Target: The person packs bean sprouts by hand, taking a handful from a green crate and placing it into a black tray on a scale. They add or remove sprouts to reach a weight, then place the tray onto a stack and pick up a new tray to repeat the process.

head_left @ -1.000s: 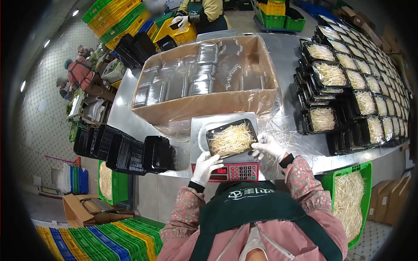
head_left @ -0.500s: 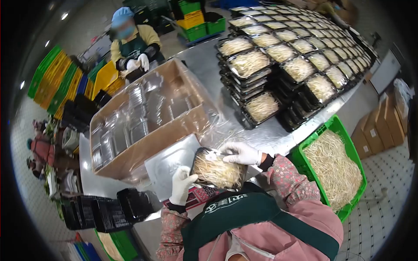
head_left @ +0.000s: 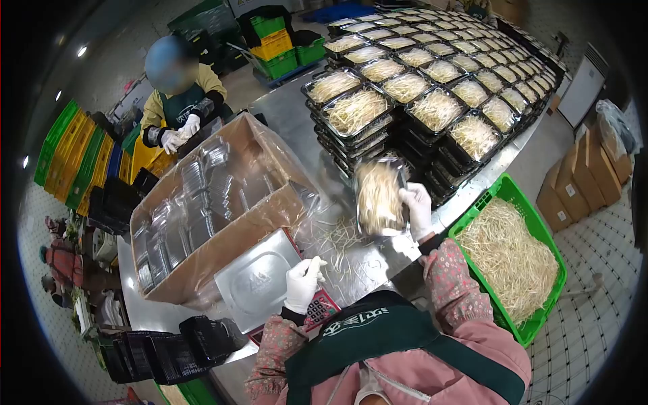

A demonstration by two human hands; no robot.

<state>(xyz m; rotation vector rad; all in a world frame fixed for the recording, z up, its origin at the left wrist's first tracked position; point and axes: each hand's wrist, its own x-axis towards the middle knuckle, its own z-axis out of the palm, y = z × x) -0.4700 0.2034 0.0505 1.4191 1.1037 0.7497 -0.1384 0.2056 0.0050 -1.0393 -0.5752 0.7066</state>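
My right hand (head_left: 416, 204), in a white glove, grips the right edge of a black tray of bean sprouts (head_left: 379, 196). The tray is off the table and blurred by motion, just in front of the stacked trays. Over the front of the metal scale (head_left: 260, 270), close to its red keypad (head_left: 320, 312), my gloved left hand (head_left: 304, 283) has its fingers drawn together; I see nothing in them. Loose sprouts (head_left: 341, 237) lie scattered on the steel table between my hands.
Stacks of filled sprout trays (head_left: 435, 110) cover the far right. A green crate of sprouts (head_left: 513, 263) stands at my right. Left are a cardboard box of clear lids (head_left: 202, 256) and empty black trays (head_left: 169, 351). A co-worker (head_left: 179, 101) works across the table.
My right hand has carried the sprout tray from above the scale away and to the right, toward the stacks. My left hand has let go of it, and the scale's plate now shows bare.
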